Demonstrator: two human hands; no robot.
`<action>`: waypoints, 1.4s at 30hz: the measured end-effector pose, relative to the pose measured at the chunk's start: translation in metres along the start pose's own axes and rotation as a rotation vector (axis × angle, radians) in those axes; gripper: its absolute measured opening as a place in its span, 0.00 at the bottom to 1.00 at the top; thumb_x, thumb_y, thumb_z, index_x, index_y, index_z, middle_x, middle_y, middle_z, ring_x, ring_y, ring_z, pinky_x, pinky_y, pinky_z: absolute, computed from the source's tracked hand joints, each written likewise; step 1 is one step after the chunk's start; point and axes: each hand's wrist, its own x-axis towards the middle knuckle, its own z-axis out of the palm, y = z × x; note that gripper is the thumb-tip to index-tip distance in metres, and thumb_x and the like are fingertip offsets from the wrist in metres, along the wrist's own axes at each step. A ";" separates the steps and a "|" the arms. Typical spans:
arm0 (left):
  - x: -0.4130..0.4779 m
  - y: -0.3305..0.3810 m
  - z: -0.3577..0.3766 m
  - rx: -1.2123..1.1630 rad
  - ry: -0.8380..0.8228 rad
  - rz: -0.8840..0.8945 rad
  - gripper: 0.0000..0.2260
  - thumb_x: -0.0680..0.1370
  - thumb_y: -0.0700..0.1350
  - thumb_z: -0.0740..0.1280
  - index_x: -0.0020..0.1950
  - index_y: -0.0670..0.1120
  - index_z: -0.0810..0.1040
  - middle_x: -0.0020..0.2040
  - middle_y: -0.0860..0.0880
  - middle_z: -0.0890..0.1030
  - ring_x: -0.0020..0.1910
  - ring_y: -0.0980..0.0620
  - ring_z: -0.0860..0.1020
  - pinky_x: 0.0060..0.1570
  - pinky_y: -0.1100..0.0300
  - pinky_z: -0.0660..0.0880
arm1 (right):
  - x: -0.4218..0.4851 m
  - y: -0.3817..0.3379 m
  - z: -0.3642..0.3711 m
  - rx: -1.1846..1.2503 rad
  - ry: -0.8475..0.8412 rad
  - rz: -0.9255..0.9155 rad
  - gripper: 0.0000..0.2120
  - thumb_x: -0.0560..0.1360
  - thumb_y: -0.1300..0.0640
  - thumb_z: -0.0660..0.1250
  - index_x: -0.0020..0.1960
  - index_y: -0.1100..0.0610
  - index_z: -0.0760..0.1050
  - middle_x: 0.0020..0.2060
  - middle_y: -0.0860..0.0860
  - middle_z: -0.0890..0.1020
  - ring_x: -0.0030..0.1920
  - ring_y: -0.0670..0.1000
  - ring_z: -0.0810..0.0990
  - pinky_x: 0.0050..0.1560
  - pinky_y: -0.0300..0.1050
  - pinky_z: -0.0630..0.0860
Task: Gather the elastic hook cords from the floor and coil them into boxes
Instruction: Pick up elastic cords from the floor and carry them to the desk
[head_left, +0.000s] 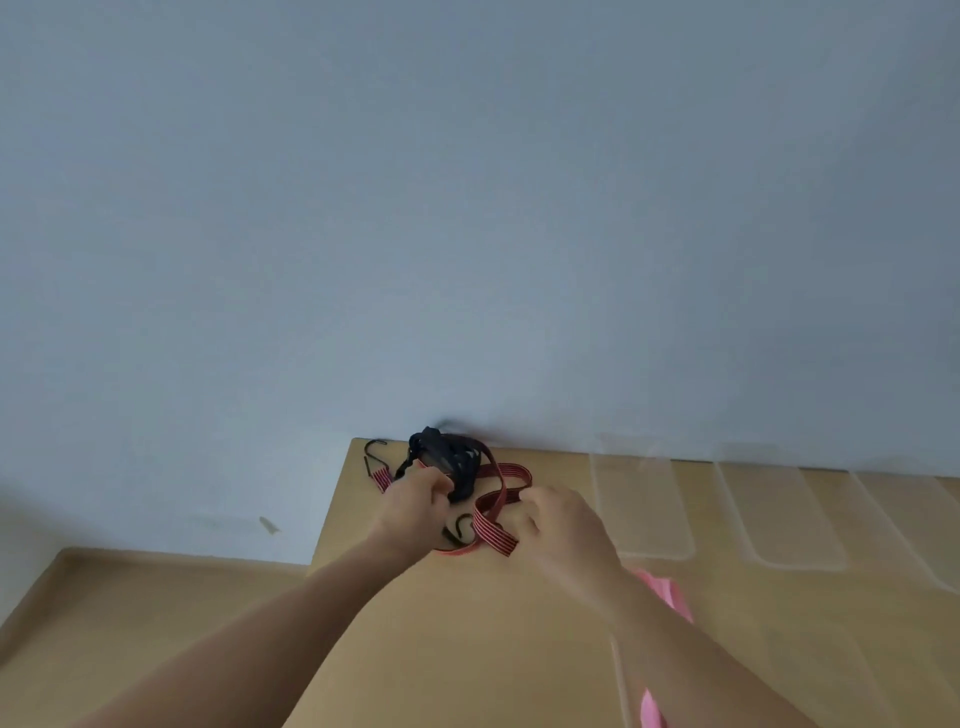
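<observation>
Near the table's far edge (545, 451), both hands grip cords (496, 512).

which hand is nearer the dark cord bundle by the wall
Left. The left hand grips the dark cord bundle itself; the right hand sits apart to its right, holding the red striped cord.

Plain pale blue-grey wall (467, 208), tan wooden table (467, 649), matching floor (130, 597)

Plain room, bare pale wall (467, 208), wooden table (467, 623), clear boxes (644, 509)
</observation>
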 end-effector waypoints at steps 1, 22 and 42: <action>0.007 -0.009 -0.010 -0.009 0.018 -0.018 0.11 0.80 0.39 0.59 0.56 0.46 0.79 0.45 0.52 0.80 0.42 0.56 0.77 0.39 0.64 0.73 | 0.015 -0.012 0.004 0.021 -0.007 0.010 0.14 0.78 0.53 0.60 0.61 0.54 0.76 0.52 0.48 0.79 0.57 0.52 0.77 0.50 0.43 0.73; 0.069 -0.029 -0.096 -0.169 -0.286 0.111 0.35 0.73 0.53 0.73 0.77 0.52 0.62 0.73 0.53 0.69 0.73 0.52 0.67 0.71 0.52 0.65 | 0.091 -0.094 -0.009 0.982 0.053 0.280 0.08 0.71 0.58 0.67 0.46 0.62 0.79 0.38 0.56 0.83 0.39 0.50 0.85 0.32 0.41 0.79; 0.024 0.054 -0.152 -0.818 -0.425 0.035 0.04 0.73 0.38 0.60 0.45 0.39 0.72 0.47 0.36 0.85 0.27 0.46 0.77 0.27 0.60 0.73 | 0.032 -0.083 -0.118 0.621 -0.014 0.105 0.12 0.68 0.47 0.76 0.47 0.50 0.79 0.32 0.39 0.80 0.29 0.41 0.76 0.28 0.31 0.70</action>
